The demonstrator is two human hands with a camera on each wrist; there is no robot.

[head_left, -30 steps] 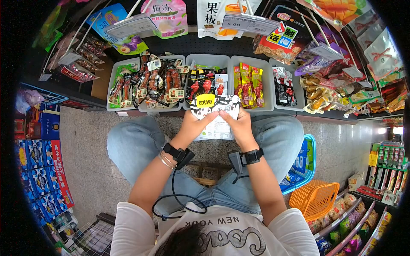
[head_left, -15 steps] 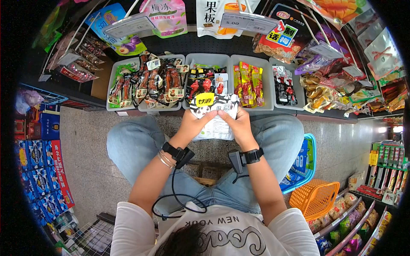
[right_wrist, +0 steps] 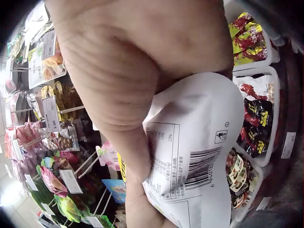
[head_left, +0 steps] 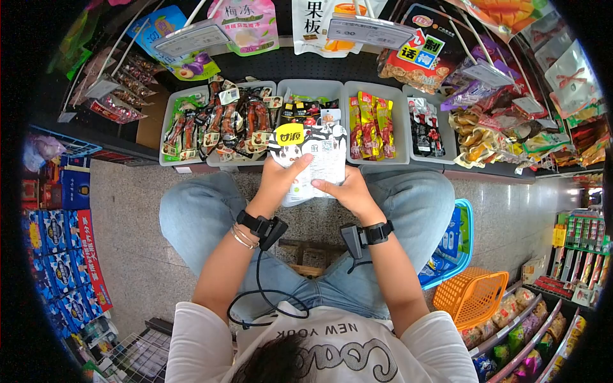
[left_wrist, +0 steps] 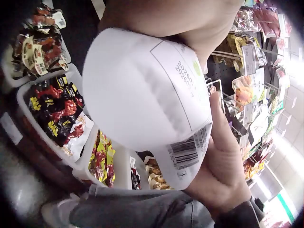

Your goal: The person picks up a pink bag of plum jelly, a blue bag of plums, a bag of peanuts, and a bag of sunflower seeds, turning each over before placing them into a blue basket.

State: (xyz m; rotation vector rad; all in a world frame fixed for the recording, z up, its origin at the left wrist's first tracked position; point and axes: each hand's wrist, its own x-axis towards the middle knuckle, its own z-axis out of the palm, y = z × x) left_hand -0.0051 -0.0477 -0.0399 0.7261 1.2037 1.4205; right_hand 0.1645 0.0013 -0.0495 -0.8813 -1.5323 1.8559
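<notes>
Both hands hold a white snack bag with a yellow label and black-and-white print, in front of the shelf bins. My left hand grips its left side, thumb laid over the printed face. At the lower right edge my right hand pinches the bag, its thumb on the front and its fingers hidden behind. In the left wrist view the bag shows a blank white part, date print and a barcode. The right wrist view shows the bag's barcode and a printed table, with the right thumb pressed against it.
Grey bins hold dark sausage-like packs, yellow-and-red packs and small black packs. Above them hang bags and price tags. A blue basket and an orange basket stand at the right, beside the person's knee.
The bag has moved slightly left and up and is tilted a little. The right thumb has slid down toward the bag's lower part, apart from the left thumb.
</notes>
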